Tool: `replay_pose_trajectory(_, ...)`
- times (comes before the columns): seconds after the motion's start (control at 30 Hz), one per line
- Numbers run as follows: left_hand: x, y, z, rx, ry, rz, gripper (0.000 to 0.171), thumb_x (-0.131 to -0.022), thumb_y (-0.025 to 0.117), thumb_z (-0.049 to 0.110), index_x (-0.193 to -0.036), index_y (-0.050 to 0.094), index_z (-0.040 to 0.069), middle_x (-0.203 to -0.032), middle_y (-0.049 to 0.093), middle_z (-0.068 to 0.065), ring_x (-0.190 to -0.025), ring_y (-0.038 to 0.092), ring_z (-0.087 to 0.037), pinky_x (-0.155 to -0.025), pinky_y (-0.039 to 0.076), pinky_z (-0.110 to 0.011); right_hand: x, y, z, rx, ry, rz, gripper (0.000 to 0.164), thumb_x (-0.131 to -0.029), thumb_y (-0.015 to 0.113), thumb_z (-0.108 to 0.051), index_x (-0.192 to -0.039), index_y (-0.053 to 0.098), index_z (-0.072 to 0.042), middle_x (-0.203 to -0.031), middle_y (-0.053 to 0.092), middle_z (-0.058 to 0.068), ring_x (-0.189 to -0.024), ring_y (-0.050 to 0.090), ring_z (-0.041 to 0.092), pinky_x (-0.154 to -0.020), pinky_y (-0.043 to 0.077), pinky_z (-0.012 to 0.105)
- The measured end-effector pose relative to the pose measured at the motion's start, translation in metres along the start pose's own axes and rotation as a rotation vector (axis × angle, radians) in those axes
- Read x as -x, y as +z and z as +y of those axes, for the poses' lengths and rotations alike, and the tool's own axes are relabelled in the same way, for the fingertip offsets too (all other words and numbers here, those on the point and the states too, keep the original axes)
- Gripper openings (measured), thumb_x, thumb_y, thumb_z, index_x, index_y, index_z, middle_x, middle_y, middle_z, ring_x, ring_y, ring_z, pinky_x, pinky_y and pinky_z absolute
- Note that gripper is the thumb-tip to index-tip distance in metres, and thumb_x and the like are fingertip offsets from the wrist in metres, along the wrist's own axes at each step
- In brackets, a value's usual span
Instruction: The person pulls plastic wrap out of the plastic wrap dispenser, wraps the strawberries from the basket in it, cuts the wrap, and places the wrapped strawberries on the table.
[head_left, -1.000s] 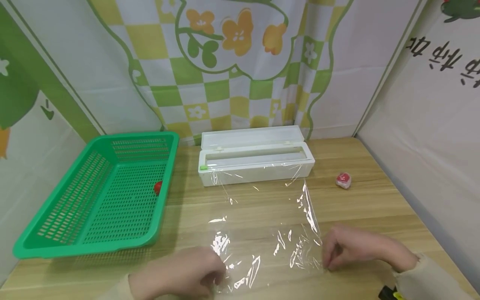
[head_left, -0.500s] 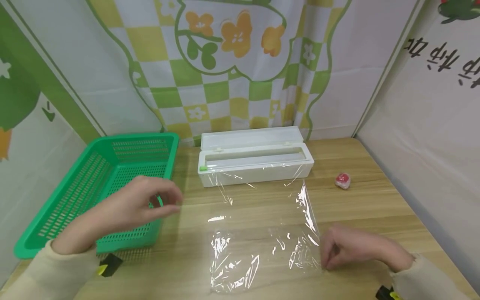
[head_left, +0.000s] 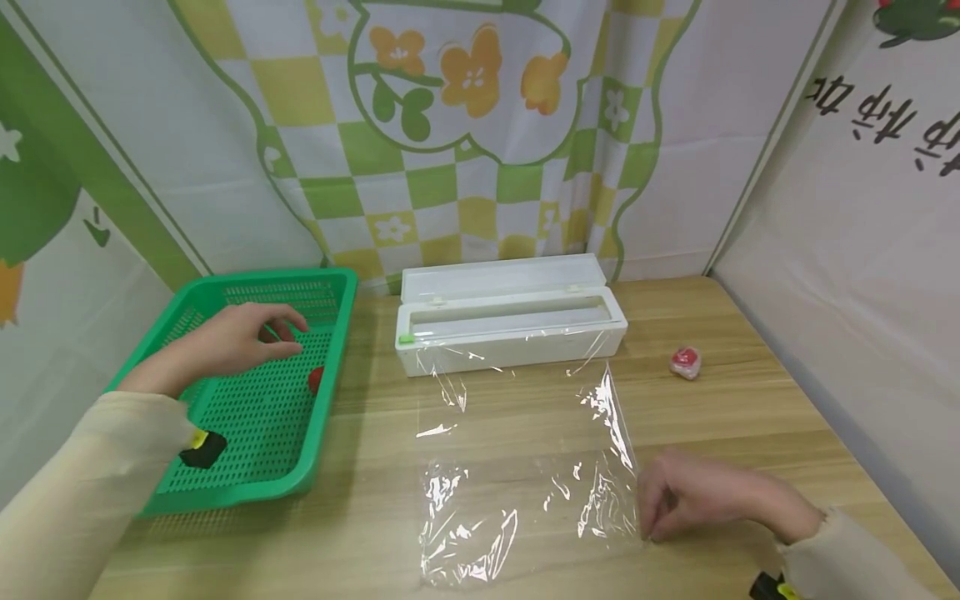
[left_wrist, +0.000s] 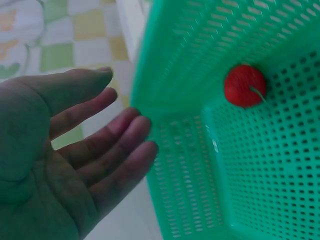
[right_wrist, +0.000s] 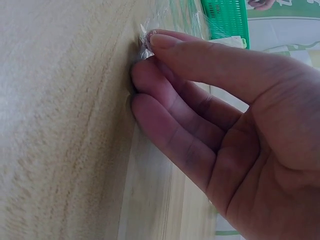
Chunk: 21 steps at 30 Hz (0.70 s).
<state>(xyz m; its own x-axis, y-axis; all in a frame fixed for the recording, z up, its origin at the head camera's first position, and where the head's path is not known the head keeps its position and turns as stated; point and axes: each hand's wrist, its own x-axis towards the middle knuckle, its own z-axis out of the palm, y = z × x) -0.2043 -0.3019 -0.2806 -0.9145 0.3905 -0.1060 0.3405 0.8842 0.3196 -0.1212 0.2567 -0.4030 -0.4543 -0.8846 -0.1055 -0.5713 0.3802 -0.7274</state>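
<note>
My left hand (head_left: 236,340) hovers over the green plastic basket (head_left: 321,425), fingers loosely bent with nothing between them. A small round red fruit (left_wrist: 244,86) with a thin green stem lies in the basket, against its right side in the head view. Clear cling film (head_left: 480,467) stretches across the wooden table from a white cling film dispenser (head_left: 513,354) at the back. With thumb and index finger, my right hand (head_left: 697,497) pinches the film's near right corner (right_wrist: 145,49) low at the tabletop. Wrinkles and glare run along the film's edges.
Right of the dispenser sits a small red item wrapped in film (head_left: 686,362). The dispenser's lid (head_left: 502,277) stands flipped back, and a green slider (head_left: 407,339) is at its left end. A patterned curtain (head_left: 465,183) hangs behind the table.
My left hand has left the film's near left edge and moved up and left over the basket. The right hand keeps its pinch on the film corner, nearly still.
</note>
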Motion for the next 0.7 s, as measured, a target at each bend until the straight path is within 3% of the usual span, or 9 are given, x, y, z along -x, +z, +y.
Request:
replay_pose_trajectory(0.17,-0.017,0.006,-0.018,-0.001,-0.021,-0.093,0.040,-0.092,0.061,0.027,-0.125,0.058,0.006,-0.105,0.067,-0.013,-0.085,0.063,-0.020,-0.069,0.052,-0.039,0.000,0.001,0.001,0.005,-0.006,0.005,0.010,-0.077,0.074,-0.012,-0.086,0.075,-0.016,-0.082,0.069,-0.009,-0.074,0.058,-0.006,-0.062,0.053,0.016)
replay_pose_trajectory(0.33,-0.030,0.012,-0.022,0.038,-0.055,-0.181,0.043,-0.094,0.058,0.025,-0.129,0.054,0.001,-0.108,0.065,-0.020,-0.078,0.065,-0.020,-0.066,0.053,-0.039,-0.001,0.003,0.004,0.001,-0.040,0.018,0.011,-0.077,0.074,-0.010,-0.086,0.075,-0.016,-0.082,0.070,-0.007,-0.075,0.059,-0.005,-0.064,0.053,0.016)
replay_pose_trajectory(0.53,-0.037,0.020,-0.021,0.114,-0.087,-0.332,0.048,-0.095,0.054,0.023,-0.134,0.047,-0.004,-0.119,0.058,-0.035,-0.091,0.066,-0.032,-0.071,0.057,-0.042,-0.002,0.003,0.004,-0.007,-0.026,0.017,0.010,-0.077,0.074,-0.011,-0.086,0.075,-0.016,-0.083,0.070,-0.007,-0.075,0.059,-0.005,-0.063,0.054,0.017)
replay_pose_trajectory(0.7,-0.042,0.031,-0.021,0.110,-0.105,-0.383,0.055,-0.094,0.055,0.024,-0.137,0.042,-0.007,-0.120,0.058,-0.035,-0.098,0.064,-0.035,-0.072,0.057,-0.039,-0.002,0.002,0.004,-0.013,-0.008,0.013,0.010,-0.077,0.074,-0.011,-0.085,0.076,-0.016,-0.082,0.069,-0.008,-0.075,0.059,-0.005,-0.063,0.054,0.017)
